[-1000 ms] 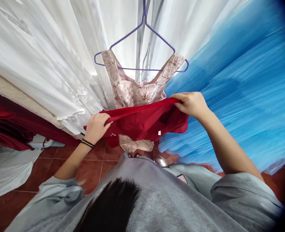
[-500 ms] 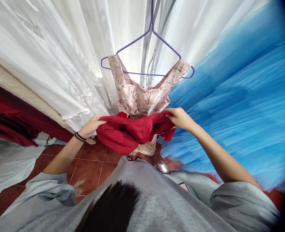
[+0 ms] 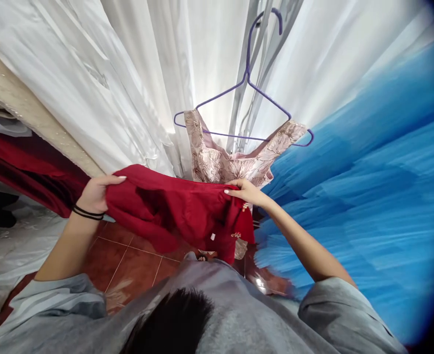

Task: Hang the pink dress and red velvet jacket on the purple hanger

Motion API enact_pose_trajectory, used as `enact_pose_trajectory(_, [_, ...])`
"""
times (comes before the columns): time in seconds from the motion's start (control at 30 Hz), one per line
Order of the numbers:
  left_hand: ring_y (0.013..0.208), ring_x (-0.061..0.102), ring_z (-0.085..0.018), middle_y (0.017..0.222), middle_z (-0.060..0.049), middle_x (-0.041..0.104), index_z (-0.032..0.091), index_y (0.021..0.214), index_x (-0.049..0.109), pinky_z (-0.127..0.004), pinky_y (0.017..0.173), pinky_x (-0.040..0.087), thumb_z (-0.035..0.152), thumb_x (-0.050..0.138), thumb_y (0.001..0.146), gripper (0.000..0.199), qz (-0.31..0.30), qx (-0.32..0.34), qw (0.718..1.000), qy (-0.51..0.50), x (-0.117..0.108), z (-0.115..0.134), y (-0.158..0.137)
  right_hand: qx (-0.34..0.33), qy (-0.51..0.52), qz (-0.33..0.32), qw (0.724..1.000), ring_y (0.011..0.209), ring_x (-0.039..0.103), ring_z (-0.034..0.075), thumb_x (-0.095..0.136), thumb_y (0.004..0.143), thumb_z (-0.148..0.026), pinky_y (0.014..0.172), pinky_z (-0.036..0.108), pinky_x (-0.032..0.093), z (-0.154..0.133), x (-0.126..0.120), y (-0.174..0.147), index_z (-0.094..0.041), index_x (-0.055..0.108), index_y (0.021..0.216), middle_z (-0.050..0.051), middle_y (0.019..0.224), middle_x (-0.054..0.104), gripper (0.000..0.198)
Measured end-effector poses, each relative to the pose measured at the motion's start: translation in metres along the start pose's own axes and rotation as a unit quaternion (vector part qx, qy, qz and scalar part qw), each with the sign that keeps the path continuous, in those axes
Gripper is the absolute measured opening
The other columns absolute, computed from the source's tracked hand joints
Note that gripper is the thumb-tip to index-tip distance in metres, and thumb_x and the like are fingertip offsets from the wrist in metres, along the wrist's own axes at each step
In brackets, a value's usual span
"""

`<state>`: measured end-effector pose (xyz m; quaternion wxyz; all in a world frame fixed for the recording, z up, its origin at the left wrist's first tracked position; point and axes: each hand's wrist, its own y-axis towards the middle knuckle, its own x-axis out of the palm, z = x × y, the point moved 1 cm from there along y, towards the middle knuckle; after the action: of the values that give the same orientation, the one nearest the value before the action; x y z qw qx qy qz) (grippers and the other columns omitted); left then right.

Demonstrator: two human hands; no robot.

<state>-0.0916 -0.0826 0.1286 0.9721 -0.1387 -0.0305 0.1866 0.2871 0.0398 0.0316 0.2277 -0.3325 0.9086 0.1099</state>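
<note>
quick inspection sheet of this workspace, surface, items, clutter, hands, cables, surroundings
Surface: red-brown tiled floor below; no worktop seen.
Job's things: red garment, held spread, small white tag showing; behind it, pink floral dress on purple hanger.
Clutter: other red fabric at picture left.
Hands: left hand grips one end of the garment; right hand pinches its upper edge.
Cables: none identifiable.
Surroundings: white drapes; blue fabric at picture right.
</note>
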Motion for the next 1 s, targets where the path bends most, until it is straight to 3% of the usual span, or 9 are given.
enact_pose_trajectory(0.07, [0.111,0.067,-0.034,0.083,0.000,0.079,0.023,0.071,0.072,-0.047,0.098,0.057,0.032,0.079,0.058,0.018,0.019,0.005,1.000,-0.011,-0.005,0.018,0.004,-0.068,-0.117,0.106,0.985,0.099,0.070,0.027,0.071,0.080,-0.037,0.091,0.042,0.056,-0.015,-0.010,0.003,-0.013,0.073,0.114,0.013,0.108,0.075,0.041])
enact_pose_trajectory(0.17, [0.103,0.066,-0.025,0.084,0.002,0.078,0.021,0.081,0.074,-0.040,0.097,0.055,0.033,0.084,0.065,0.022,0.047,0.019,0.999,0.006,-0.013,0.052,0.026,-0.181,-0.269,0.348,0.880,0.125,0.060,0.031,0.066,0.085,-0.028,0.109,0.051,0.045,-0.040,-0.063,-0.004,-0.018,0.065,0.130,0.017,0.131,0.067,0.047])
enact_pose_trajectory(0.27, [0.085,0.063,-0.018,0.081,-0.001,0.076,0.016,0.083,0.072,-0.039,0.089,0.055,0.040,0.093,0.058,0.041,0.016,0.025,0.997,0.078,-0.012,0.092,0.061,-0.147,-0.317,0.478,0.806,0.121,0.060,0.034,0.073,0.079,-0.027,0.107,0.053,0.042,-0.044,-0.143,-0.006,-0.017,0.067,0.129,0.019,0.129,0.067,0.051])
enact_pose_trajectory(0.4, [0.077,0.061,-0.014,0.075,-0.001,0.071,0.007,0.090,0.067,-0.043,0.093,0.053,0.044,0.085,0.074,0.044,-0.026,0.079,0.972,0.221,0.014,0.149,0.115,-0.016,-0.133,0.262,0.956,0.100,0.069,0.028,0.078,0.077,-0.046,0.089,0.042,0.053,-0.026,-0.215,0.010,-0.016,0.071,0.124,0.018,0.111,0.074,0.057])
enact_pose_trajectory(0.47, [0.078,0.061,-0.011,0.078,0.002,0.069,0.003,0.104,0.066,-0.045,0.098,0.050,0.032,0.072,0.088,0.033,0.023,0.140,0.945,0.294,0.032,0.173,0.140,0.005,-0.062,0.141,0.988,0.102,0.069,0.029,0.073,0.077,-0.061,0.090,0.041,0.055,-0.020,-0.220,0.016,-0.016,0.075,0.116,0.015,0.109,0.075,0.060])
enact_pose_trajectory(0.6, [0.088,0.056,-0.008,0.094,0.002,0.070,-0.005,0.111,0.064,-0.034,0.106,0.043,0.029,0.066,0.090,0.040,0.136,0.292,0.818,0.477,0.069,0.197,0.174,-0.004,-0.009,0.090,0.996,0.099,0.069,0.029,0.076,0.069,-0.071,0.087,0.039,0.056,-0.016,-0.204,0.015,-0.017,0.079,0.103,0.011,0.097,0.075,0.063])
enact_pose_trajectory(0.7, [0.088,0.051,-0.009,0.101,-0.003,0.072,-0.003,0.105,0.067,-0.026,0.102,0.042,0.037,0.062,0.092,0.042,0.126,0.358,0.745,0.548,0.099,0.189,0.181,-0.007,0.006,0.102,0.995,0.087,0.068,0.026,0.077,0.071,-0.069,0.078,0.035,0.056,-0.015,-0.192,0.012,-0.017,0.079,0.108,0.008,0.088,0.075,0.064])
enact_pose_trajectory(0.8, [0.076,0.050,-0.011,0.088,-0.003,0.070,0.006,0.094,0.071,-0.024,0.084,0.043,0.039,0.060,0.092,0.035,0.077,0.371,0.738,0.558,0.127,0.172,0.177,-0.006,0.030,0.117,0.993,0.079,0.068,0.023,0.077,0.072,-0.068,0.072,0.032,0.055,-0.015,-0.182,0.007,-0.018,0.078,0.111,0.006,0.082,0.073,0.064])
enact_pose_trajectory(1.0, [0.080,0.057,-0.019,0.069,-0.003,0.059,0.013,0.073,0.065,-0.031,0.080,0.044,0.025,0.070,0.079,0.015,-0.006,0.408,0.798,0.443,0.167,0.146,0.155,-0.015,0.076,0.135,0.988,0.075,0.067,0.020,0.077,0.074,-0.065,0.069,0.030,0.054,-0.025,-0.159,-0.005,-0.019,0.078,0.110,0.005,0.083,0.074,0.059])
